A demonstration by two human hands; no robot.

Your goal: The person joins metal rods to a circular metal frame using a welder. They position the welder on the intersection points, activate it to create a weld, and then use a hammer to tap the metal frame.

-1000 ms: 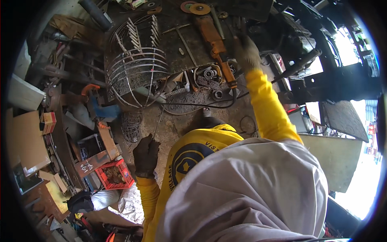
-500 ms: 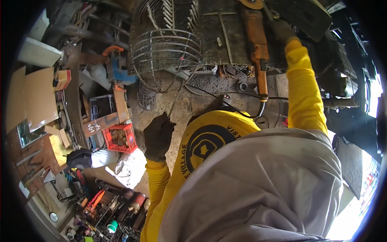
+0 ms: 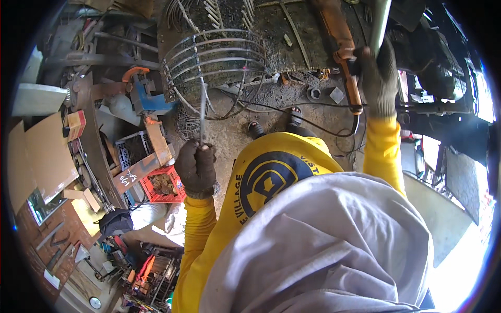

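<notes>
My left hand (image 3: 196, 166), in a dark glove, is closed round a thin metal rod (image 3: 202, 117) that points away from me. The rod's far end overlaps the lower ribs of a domed cage of bent steel bars (image 3: 233, 51) at the workbench edge; I cannot tell whether they touch. My right hand (image 3: 380, 83), also gloved, grips a pale round shaft (image 3: 381, 26) raised toward the camera; its far end is out of view. Just left of that hand lies an orange angle grinder (image 3: 338, 34), its handle over the bench edge.
A T-shaped metal piece (image 3: 296, 34) and notched bars (image 3: 213, 14) lie on the dark workbench (image 3: 282, 52). A black cable (image 3: 308, 122) loops across the floor near my feet. To the left stand a blue vise (image 3: 151, 99) and a red crate (image 3: 164, 185) with metal pieces in it.
My right hand has come back from the bench toward me, lifting the pale shaft. The left hand has shifted slightly left, and its rod now points more straight ahead. The view has tilted slightly.
</notes>
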